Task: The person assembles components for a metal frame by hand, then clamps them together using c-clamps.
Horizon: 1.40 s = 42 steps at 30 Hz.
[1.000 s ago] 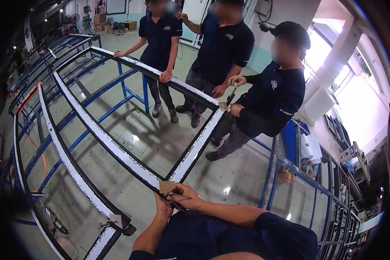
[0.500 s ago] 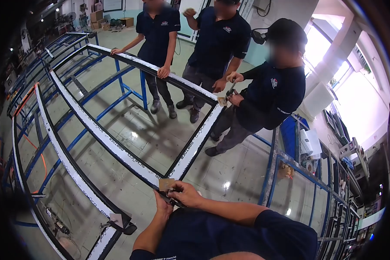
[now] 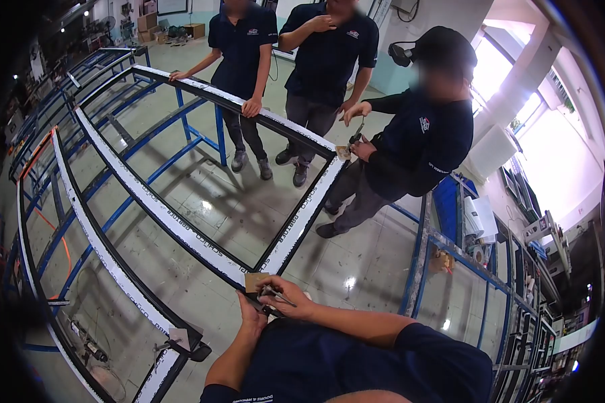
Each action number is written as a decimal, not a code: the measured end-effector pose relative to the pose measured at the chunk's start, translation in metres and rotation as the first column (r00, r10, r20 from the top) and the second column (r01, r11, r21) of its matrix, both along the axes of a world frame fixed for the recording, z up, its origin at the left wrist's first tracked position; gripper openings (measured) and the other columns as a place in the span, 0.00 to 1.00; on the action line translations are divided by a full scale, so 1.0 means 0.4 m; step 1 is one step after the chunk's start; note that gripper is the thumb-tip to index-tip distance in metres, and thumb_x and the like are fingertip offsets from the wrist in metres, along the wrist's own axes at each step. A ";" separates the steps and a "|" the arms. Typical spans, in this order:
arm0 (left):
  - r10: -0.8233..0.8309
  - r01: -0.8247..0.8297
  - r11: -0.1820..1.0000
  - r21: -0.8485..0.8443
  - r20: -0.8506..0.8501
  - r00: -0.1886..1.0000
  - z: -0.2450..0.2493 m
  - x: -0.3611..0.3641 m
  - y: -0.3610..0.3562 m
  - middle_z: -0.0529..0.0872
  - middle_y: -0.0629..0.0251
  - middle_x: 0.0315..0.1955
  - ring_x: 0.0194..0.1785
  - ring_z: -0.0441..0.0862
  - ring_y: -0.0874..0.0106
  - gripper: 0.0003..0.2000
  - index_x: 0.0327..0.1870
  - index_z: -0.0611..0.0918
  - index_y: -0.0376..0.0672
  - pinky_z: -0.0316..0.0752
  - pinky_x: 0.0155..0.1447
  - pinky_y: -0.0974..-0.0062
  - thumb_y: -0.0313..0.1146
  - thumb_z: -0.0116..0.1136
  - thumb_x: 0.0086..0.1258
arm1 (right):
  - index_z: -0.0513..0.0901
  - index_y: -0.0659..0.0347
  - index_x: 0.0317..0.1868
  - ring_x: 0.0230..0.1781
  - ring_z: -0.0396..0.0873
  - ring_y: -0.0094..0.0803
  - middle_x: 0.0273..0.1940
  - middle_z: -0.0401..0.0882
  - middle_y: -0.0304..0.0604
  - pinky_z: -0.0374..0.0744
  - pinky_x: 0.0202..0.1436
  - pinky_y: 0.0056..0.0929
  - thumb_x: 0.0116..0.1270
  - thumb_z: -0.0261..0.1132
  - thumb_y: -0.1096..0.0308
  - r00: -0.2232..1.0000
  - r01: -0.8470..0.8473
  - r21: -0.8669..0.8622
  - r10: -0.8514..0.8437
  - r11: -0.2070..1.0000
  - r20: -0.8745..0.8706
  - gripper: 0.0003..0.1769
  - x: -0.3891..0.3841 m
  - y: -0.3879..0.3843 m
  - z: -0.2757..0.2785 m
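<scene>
A long frame with white printed film [image 3: 181, 228] and black edges has its near corner at my hands. Over that corner lies a square tan piece [image 3: 255, 281]. My left hand [image 3: 252, 314] is against the corner, just below the tan piece; whether its fingers grip anything is hidden. My right hand [image 3: 288, 298] is closed on a small metal tool [image 3: 279, 295], beside the tan piece. Another tan piece [image 3: 343, 152] sits on the frame's far corner, where a person in a cap [image 3: 417, 134] holds a tool.
Two other people [image 3: 243, 54] [image 3: 329, 60] stand behind the frame's far side. Blue supports [image 3: 220, 134] stand under it. A second frame corner with a metal clamp [image 3: 179, 338] is at lower left. Blue racks [image 3: 420, 255] stand at right.
My right hand has shifted slightly, and more of the metal tool shows. The capped person's upper hand has moved left off the tool. The middle person's raised hand has come nearer the face.
</scene>
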<state>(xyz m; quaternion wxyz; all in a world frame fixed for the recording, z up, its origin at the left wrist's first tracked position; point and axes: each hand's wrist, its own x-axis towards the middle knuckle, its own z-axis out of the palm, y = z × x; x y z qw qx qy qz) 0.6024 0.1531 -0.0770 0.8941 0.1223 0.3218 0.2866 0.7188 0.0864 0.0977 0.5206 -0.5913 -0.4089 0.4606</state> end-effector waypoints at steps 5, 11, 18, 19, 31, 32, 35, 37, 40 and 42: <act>-0.004 0.004 1.000 0.008 0.029 1.000 -0.025 -0.002 0.002 0.81 0.67 0.57 0.58 0.78 0.67 0.39 0.69 0.72 0.52 0.72 0.59 0.61 0.73 0.26 0.74 | 0.81 0.63 0.52 0.52 0.79 0.23 0.51 0.83 0.39 0.76 0.59 0.25 0.69 0.69 0.71 0.997 0.021 0.010 -0.020 1.000 -0.079 0.13 0.008 0.006 -0.046; 0.038 -0.036 0.997 -0.066 0.027 0.999 -0.009 0.000 -0.001 0.80 0.64 0.57 0.61 0.78 0.64 0.40 0.68 0.74 0.49 0.73 0.64 0.58 0.73 0.27 0.74 | 0.82 0.64 0.55 0.51 0.79 0.23 0.51 0.83 0.37 0.76 0.59 0.25 0.70 0.68 0.73 0.968 -0.037 -0.045 0.025 0.998 -0.248 0.14 0.002 0.006 -0.041; 0.027 -0.026 0.999 -0.034 0.050 0.998 0.022 0.002 0.001 0.80 0.62 0.59 0.64 0.76 0.62 0.42 0.65 0.76 0.46 0.70 0.68 0.58 0.73 0.25 0.73 | 0.82 0.63 0.56 0.50 0.79 0.22 0.46 0.84 0.36 0.76 0.60 0.27 0.69 0.70 0.67 0.964 0.083 0.006 -0.079 0.997 -0.252 0.17 -0.024 0.020 0.035; 0.019 -0.019 1.000 -0.011 0.079 0.997 0.014 0.001 0.002 0.80 0.61 0.60 0.65 0.75 0.62 0.42 0.65 0.77 0.45 0.69 0.70 0.58 0.73 0.25 0.73 | 0.82 0.63 0.56 0.50 0.79 0.22 0.46 0.84 0.36 0.76 0.60 0.27 0.69 0.70 0.67 0.964 0.087 0.005 -0.083 0.996 -0.253 0.17 -0.018 0.021 0.018; -0.019 0.022 0.999 -0.025 0.120 0.993 0.036 0.005 0.014 0.79 0.60 0.63 0.67 0.75 0.61 0.39 0.70 0.72 0.42 0.68 0.72 0.60 0.67 0.24 0.78 | 0.83 0.59 0.50 0.49 0.81 0.27 0.50 0.85 0.43 0.79 0.55 0.29 0.67 0.68 0.72 0.990 0.108 -0.166 -0.092 0.980 0.104 0.12 -0.017 0.015 0.051; 0.030 -0.027 0.999 -0.030 0.084 0.996 0.019 0.009 0.017 0.79 0.61 0.64 0.68 0.75 0.62 0.39 0.70 0.71 0.42 0.65 0.74 0.60 0.67 0.24 0.78 | 0.82 0.59 0.49 0.48 0.81 0.25 0.49 0.85 0.42 0.79 0.54 0.26 0.66 0.68 0.74 0.995 0.102 -0.150 -0.098 0.983 0.032 0.11 -0.004 0.016 0.024; 0.067 -0.070 0.996 -0.051 -0.051 0.996 0.013 0.010 0.006 0.79 0.63 0.65 0.68 0.74 0.63 0.38 0.71 0.72 0.44 0.58 0.76 0.59 0.67 0.26 0.78 | 0.82 0.61 0.48 0.47 0.80 0.23 0.49 0.84 0.40 0.78 0.53 0.23 0.69 0.67 0.76 0.993 0.076 -0.027 -0.079 0.997 -0.089 0.09 0.010 0.013 0.011; 0.065 -0.073 0.982 -0.174 -0.051 0.997 0.004 0.006 0.009 0.80 0.64 0.64 0.68 0.75 0.65 0.38 0.69 0.74 0.45 0.60 0.76 0.58 0.68 0.28 0.77 | 0.82 0.61 0.50 0.46 0.79 0.24 0.48 0.83 0.38 0.78 0.53 0.23 0.70 0.67 0.74 0.990 0.040 0.031 -0.036 0.999 -0.136 0.09 0.013 0.016 0.004; 0.050 -0.064 0.978 -0.197 -0.074 0.996 0.027 0.000 0.008 0.81 0.65 0.63 0.68 0.75 0.65 0.39 0.68 0.75 0.45 0.60 0.75 0.59 0.70 0.30 0.76 | 0.82 0.63 0.50 0.49 0.80 0.26 0.48 0.83 0.39 0.78 0.54 0.24 0.71 0.67 0.72 0.994 -0.007 0.110 -0.005 0.994 0.109 0.10 0.019 0.013 0.010; 0.040 -0.061 0.975 -0.215 -0.103 0.994 0.025 0.000 0.005 0.81 0.64 0.63 0.68 0.75 0.65 0.39 0.68 0.75 0.46 0.60 0.75 0.59 0.71 0.31 0.75 | 0.82 0.64 0.51 0.49 0.80 0.26 0.47 0.83 0.41 0.78 0.53 0.24 0.71 0.67 0.72 1.000 0.030 0.079 -0.031 0.996 0.005 0.10 0.012 0.007 0.004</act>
